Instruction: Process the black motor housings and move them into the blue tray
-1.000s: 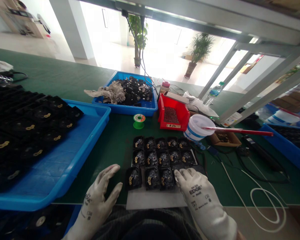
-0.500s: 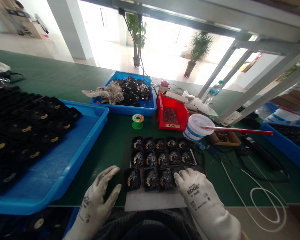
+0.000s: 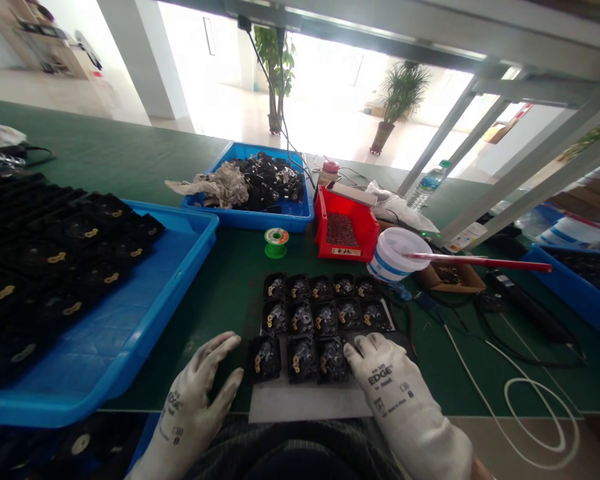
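Hardly anything moved: our right hand [image 3: 387, 383] lies flat on the black parts [image 3: 320, 320], our left hand [image 3: 200, 393] open beside them, so a bump could scatter the rows.

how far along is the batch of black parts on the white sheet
Already laid out: two full rows of five black parts on the white sheet, brass pieces showing. In hand: the front row shows three; the right hand covers its right end, while the left hand rests open beside it. Left: the big blue tray holds many more.
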`<act>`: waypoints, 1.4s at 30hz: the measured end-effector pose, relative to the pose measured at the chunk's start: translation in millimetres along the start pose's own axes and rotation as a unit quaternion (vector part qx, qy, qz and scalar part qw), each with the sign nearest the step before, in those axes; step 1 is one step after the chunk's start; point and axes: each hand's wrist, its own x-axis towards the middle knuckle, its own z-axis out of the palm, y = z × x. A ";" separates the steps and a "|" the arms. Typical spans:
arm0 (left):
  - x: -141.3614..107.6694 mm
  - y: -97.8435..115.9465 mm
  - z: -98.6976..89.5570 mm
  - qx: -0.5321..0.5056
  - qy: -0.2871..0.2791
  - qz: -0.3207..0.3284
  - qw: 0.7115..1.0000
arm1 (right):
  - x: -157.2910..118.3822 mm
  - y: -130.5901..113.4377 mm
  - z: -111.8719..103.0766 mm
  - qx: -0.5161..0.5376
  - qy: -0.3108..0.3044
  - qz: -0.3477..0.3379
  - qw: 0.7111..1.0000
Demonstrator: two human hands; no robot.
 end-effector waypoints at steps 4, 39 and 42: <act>0.7 -1.4 1.4 0.001 -0.005 0.001 1.000 | -11.4 10.9 -1.7 0.042 0.044 0.002 0.998; 75.9 144.4 80.2 0.157 -0.271 0.298 0.902 | -85.3 70.3 50.9 0.234 0.263 0.174 0.920; 76.5 144.0 78.7 0.170 -0.272 0.307 0.896 | -87.5 72.5 56.5 0.237 0.270 0.169 0.918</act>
